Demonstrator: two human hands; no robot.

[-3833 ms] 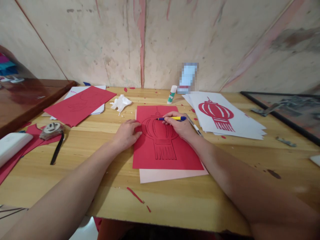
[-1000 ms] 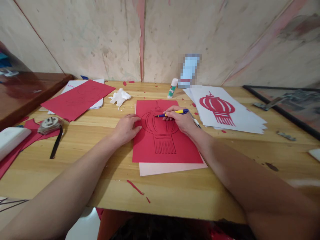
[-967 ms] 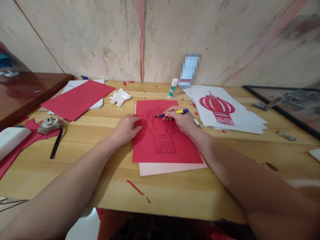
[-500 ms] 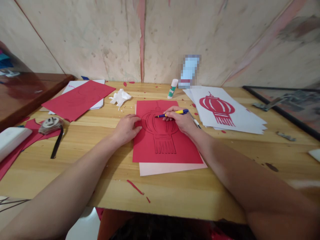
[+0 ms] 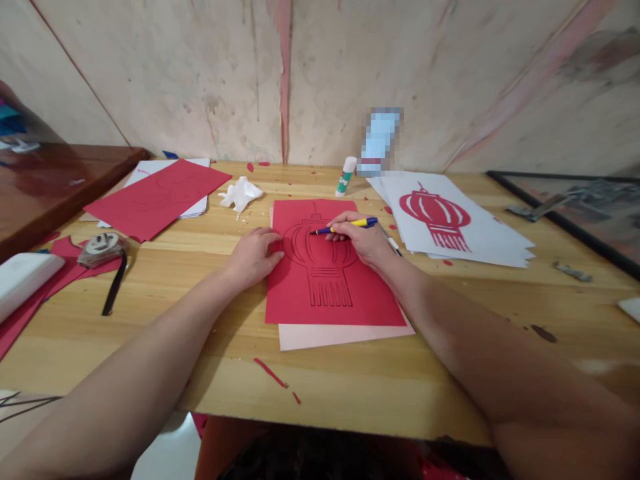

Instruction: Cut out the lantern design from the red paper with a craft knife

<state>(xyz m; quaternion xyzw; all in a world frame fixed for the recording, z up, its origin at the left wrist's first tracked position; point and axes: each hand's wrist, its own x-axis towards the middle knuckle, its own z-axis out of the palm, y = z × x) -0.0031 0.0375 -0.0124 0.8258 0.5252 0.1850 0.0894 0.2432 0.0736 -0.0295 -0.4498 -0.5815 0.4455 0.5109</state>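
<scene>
Red paper with a lantern outlined in dark lines lies in front of me, over a pale pink sheet. My right hand is closed around a blue and yellow pen, its tip at the upper part of the lantern. Flat at the paper's left edge rests my left hand, fingers spread and holding nothing. Partly hidden behind my right wrist is a thin black and white object.
A glue stick and crumpled tissue stand beyond the paper. White sheets with a red paper lantern lie right. Leftward are more red paper, a tape measure and a white case. Red scraps lie near the front edge.
</scene>
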